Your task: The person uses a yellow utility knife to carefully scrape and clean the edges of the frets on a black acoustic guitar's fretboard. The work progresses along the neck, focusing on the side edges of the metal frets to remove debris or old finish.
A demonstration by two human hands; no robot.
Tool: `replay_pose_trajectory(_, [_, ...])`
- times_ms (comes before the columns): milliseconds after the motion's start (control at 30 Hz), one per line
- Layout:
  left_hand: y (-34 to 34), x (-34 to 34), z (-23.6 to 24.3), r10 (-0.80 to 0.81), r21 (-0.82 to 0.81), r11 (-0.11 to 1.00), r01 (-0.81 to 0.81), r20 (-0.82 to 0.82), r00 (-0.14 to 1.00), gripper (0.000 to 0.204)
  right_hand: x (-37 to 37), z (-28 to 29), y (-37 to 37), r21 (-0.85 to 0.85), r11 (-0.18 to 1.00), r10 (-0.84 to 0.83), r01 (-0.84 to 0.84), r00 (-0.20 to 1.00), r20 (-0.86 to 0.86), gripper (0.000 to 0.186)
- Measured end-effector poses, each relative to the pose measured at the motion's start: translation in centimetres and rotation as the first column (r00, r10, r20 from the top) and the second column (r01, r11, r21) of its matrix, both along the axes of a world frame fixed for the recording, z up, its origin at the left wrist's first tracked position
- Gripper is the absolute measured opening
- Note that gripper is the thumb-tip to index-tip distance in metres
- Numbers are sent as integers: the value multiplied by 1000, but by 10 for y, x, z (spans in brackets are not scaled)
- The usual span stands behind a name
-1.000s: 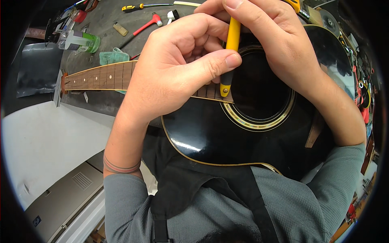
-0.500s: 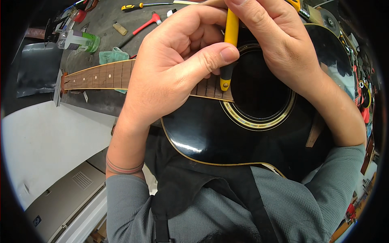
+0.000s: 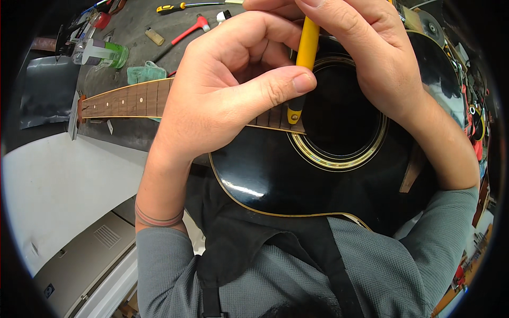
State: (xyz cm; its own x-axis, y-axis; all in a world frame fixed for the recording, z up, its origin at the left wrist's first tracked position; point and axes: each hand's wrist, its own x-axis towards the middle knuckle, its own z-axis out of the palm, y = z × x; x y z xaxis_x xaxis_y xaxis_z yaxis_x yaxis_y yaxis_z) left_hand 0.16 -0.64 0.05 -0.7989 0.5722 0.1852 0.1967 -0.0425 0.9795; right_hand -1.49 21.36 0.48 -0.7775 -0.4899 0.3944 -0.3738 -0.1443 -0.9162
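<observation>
Apron: the black apron [image 3: 228,233] lay nearest, over the person's grey top.
Guitar: the black guitar [image 3: 275,188] rested in front of the person, neck toward the left, sound hole [image 3: 339,122] between the forearms.
Left hand: the left hand [image 3: 222,100] looked clamped on the yellow-and-black tool [image 3: 308,45], thumb across its middle; its other fingertips were partly hidden.
Right hand: the right hand [image 3: 368,50] seemed closed around the tool's upper end, thumb uppermost.
Tool tip: the riveted lower end stood over the fretboard [image 3: 124,102], just beside the sound hole; whether it pressed there could not be told.
Step in hand: apparently, two-handed work at the fretboard's last frets.
Next move: it called, in my judgement, for a steady grip and small control, lest the tip skid onto the glossy top.
Bench: beyond the neck, the grey bench [image 3: 138,25] bore a green cloth [image 3: 146,73], a bottle [image 3: 106,54], a red-headed hammer [image 3: 185,33] and, farthest, a screwdriver [image 3: 170,8].
</observation>
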Motion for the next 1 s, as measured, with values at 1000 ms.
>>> replay_pose_trajectory(1000, [5,0,-5,117,-7,993,-117,-24,993,34,6,8,-7,161,980,-110,113,994,-26,41])
